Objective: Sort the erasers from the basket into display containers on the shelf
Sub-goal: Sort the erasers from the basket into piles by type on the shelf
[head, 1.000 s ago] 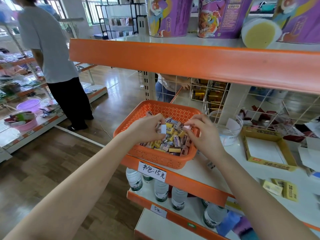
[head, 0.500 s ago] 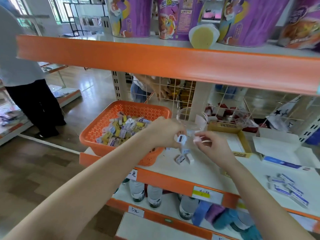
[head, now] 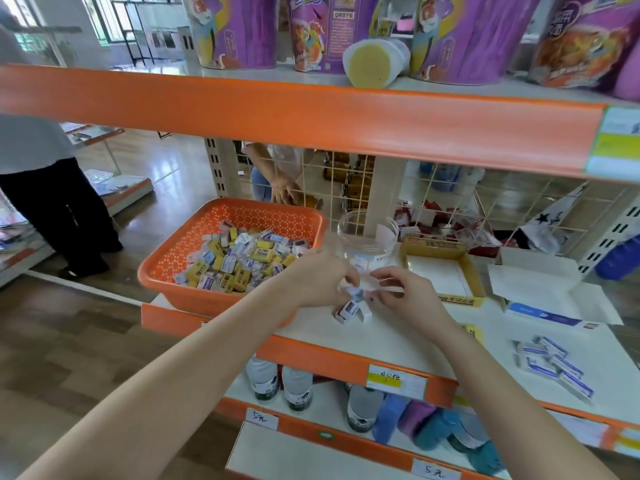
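An orange basket full of several small yellow and white erasers stands at the left end of the white shelf. My left hand and my right hand meet just right of the basket, low over the shelf. My left fingers pinch a small white-and-blue eraser. My right fingertips pinch at something small beside it; what it is I cannot make out. Two white erasers lie on the shelf under my hands. A clear round container stands behind them.
A yellow cardboard box and an open white box sit to the right, with several blue-white erasers loose near the front edge. An orange upper shelf hangs overhead. A person stands at left; another's hand reaches behind the wire grid.
My hands left the basket with small erasers and moved right and down over the shelf, close above the two erasers lying there. My view turned right.
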`<state>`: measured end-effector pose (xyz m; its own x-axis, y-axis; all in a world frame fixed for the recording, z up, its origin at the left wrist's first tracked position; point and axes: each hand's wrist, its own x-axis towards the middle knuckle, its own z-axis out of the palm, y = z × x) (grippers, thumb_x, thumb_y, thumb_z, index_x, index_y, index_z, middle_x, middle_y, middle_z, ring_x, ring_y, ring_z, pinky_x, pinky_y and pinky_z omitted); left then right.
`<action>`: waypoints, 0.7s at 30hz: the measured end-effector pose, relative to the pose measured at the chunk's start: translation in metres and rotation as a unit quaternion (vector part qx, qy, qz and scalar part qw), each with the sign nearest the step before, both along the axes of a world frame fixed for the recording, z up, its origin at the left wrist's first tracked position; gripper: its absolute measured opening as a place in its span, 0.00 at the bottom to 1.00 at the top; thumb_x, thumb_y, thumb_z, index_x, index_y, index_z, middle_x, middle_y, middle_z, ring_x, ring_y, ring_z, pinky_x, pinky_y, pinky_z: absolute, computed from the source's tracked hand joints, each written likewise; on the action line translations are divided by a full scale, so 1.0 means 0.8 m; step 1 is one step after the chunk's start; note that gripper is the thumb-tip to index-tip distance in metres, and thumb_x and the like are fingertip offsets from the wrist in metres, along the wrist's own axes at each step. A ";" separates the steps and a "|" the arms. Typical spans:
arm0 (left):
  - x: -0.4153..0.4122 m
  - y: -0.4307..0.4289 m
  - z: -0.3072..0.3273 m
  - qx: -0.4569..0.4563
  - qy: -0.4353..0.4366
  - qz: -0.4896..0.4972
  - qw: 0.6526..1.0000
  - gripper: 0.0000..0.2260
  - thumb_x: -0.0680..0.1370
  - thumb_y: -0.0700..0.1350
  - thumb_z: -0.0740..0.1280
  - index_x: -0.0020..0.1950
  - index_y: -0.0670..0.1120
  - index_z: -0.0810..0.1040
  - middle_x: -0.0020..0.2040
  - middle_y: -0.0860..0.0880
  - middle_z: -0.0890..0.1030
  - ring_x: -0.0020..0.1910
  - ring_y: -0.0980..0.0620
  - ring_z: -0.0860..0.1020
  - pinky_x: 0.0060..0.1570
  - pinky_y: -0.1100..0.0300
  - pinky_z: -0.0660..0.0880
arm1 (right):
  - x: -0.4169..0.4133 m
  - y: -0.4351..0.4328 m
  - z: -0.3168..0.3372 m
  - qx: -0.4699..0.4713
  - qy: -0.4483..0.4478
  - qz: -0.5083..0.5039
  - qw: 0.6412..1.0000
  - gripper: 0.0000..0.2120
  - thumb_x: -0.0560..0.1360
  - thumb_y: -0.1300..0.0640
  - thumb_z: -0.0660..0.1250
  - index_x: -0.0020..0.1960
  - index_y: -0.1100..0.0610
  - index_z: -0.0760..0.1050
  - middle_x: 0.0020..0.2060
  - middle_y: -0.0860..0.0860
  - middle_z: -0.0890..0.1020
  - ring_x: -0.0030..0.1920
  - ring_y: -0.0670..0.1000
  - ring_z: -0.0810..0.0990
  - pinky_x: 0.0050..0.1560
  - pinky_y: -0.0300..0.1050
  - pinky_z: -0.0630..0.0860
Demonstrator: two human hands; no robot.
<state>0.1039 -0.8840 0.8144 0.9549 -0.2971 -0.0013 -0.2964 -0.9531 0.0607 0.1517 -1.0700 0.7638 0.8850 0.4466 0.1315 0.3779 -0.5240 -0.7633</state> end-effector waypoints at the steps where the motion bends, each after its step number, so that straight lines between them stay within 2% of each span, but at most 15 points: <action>1: -0.001 0.007 0.004 -0.041 -0.020 0.007 0.999 0.14 0.76 0.50 0.65 0.61 0.53 0.77 0.61 0.53 0.78 0.61 0.52 0.73 0.63 0.55 0.65 | 0.000 0.003 0.004 0.009 0.000 -0.001 1.000 0.13 0.73 0.63 0.69 0.55 0.50 0.78 0.50 0.46 0.80 0.51 0.44 0.78 0.55 0.38 0.75; 3: -0.006 0.026 0.012 -0.106 -0.060 0.030 0.992 0.13 0.76 0.48 0.66 0.60 0.52 0.78 0.61 0.55 0.78 0.62 0.53 0.72 0.65 0.53 0.65 | 0.000 0.012 0.013 0.033 0.002 0.002 0.999 0.12 0.74 0.64 0.68 0.55 0.52 0.79 0.49 0.46 0.79 0.51 0.45 0.79 0.55 0.42 0.77; 5: -0.013 0.050 0.019 -0.164 -0.094 0.065 0.980 0.12 0.76 0.45 0.66 0.59 0.52 0.79 0.59 0.54 0.79 0.59 0.54 0.74 0.63 0.52 0.69 | 0.000 0.024 0.021 0.037 -0.007 0.012 0.999 0.12 0.75 0.64 0.66 0.55 0.51 0.79 0.49 0.45 0.79 0.51 0.45 0.79 0.54 0.45 0.78; 8: -0.030 0.088 0.027 -0.214 -0.105 0.140 0.961 0.10 0.77 0.45 0.65 0.58 0.51 0.79 0.56 0.54 0.80 0.54 0.57 0.75 0.57 0.56 0.73 | 0.001 0.047 0.033 0.036 -0.052 0.036 0.997 0.13 0.75 0.63 0.65 0.54 0.48 0.78 0.51 0.44 0.80 0.52 0.42 0.78 0.55 0.43 0.77; 12: -0.055 0.134 0.019 -0.218 -0.092 0.231 0.944 0.09 0.77 0.48 0.66 0.56 0.54 0.80 0.54 0.55 0.79 0.51 0.55 0.76 0.52 0.56 0.74 | -0.004 0.086 0.049 0.041 -0.096 0.087 0.991 0.13 0.75 0.64 0.65 0.54 0.50 0.78 0.49 0.41 0.78 0.48 0.37 0.76 0.49 0.27 0.72; 15: -0.078 0.158 0.008 -0.217 -0.098 0.259 0.936 0.07 0.77 0.48 0.67 0.54 0.54 0.80 0.49 0.54 0.79 0.47 0.55 0.76 0.50 0.57 0.74 | -0.005 0.118 0.054 0.042 -0.127 0.126 0.983 0.11 0.75 0.62 0.66 0.54 0.51 0.79 0.47 0.39 0.77 0.47 0.35 0.76 0.48 0.25 0.72; 17: -0.092 0.169 0.004 -0.212 -0.097 0.271 0.934 0.07 0.76 0.48 0.67 0.53 0.54 0.81 0.47 0.56 0.78 0.48 0.55 0.76 0.50 0.58 0.72 | -0.005 0.138 0.055 0.028 -0.145 0.148 0.978 0.11 0.75 0.61 0.67 0.54 0.50 0.79 0.46 0.39 0.77 0.46 0.36 0.76 0.46 0.26 0.73; 19: -0.101 0.177 0.002 -0.199 -0.090 0.285 0.933 0.08 0.76 0.47 0.67 0.54 0.54 0.80 0.48 0.57 0.78 0.50 0.57 0.75 0.50 0.62 0.70 | -0.004 0.156 0.053 0.014 -0.157 0.165 0.974 0.11 0.75 0.62 0.67 0.54 0.50 0.79 0.48 0.42 0.79 0.46 0.40 0.78 0.48 0.31 0.75; 21: -0.108 0.185 0.002 -0.199 -0.088 0.298 0.929 0.08 0.76 0.46 0.67 0.54 0.55 0.80 0.49 0.58 0.78 0.50 0.57 0.75 0.50 0.62 0.70 | -0.005 0.171 0.054 0.005 -0.160 0.189 0.969 0.12 0.74 0.63 0.67 0.54 0.52 0.79 0.49 0.45 0.79 0.46 0.41 0.77 0.50 0.30 0.75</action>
